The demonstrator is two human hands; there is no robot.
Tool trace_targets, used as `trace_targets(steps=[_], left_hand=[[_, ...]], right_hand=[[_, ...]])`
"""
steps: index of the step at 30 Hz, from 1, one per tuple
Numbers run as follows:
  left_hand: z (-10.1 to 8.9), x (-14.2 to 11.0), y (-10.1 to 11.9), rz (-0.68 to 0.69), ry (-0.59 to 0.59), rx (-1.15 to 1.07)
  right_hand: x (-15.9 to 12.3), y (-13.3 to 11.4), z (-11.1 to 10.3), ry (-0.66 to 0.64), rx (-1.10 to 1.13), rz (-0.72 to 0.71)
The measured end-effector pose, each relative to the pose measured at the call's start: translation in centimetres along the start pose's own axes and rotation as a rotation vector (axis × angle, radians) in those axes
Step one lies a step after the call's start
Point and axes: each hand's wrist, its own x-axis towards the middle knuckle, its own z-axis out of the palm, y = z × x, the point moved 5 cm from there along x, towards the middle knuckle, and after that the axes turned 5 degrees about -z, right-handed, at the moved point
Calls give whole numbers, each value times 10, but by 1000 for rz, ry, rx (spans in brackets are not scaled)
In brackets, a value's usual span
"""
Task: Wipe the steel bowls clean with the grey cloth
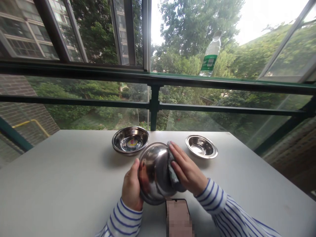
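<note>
My left hand (131,189) grips the rim of a steel bowl (154,171) that is turned with its rounded outside facing up, held just above the white table (61,177). Flat fingers of my right hand (186,169) press a grey cloth (172,172) against the bowl's right side. Both sleeves are white with blue stripes.
A stack of steel bowls (130,140) stands behind on the left, and a shallow steel dish (201,146) on the right. A phone (178,215) lies at the near edge. A plastic bottle (210,56) stands on the green railing (222,84) by the window.
</note>
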Motion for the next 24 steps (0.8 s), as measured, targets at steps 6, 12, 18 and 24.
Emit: trace_targets(steps=[6, 12, 18, 24], left_hand=[[-3, -2, -2, 16, 3, 49], [-8, -6, 4, 73, 39, 161], [-4, -10, 5, 67, 49, 119], [-6, -7, 0, 31, 15, 75]], right_hand=[[23, -2, -5, 22, 121, 120], [35, -66, 2, -143, -129, -237], [39, -65, -1, -132, -141, -275], [54, -13, -14, 38, -8, 134]])
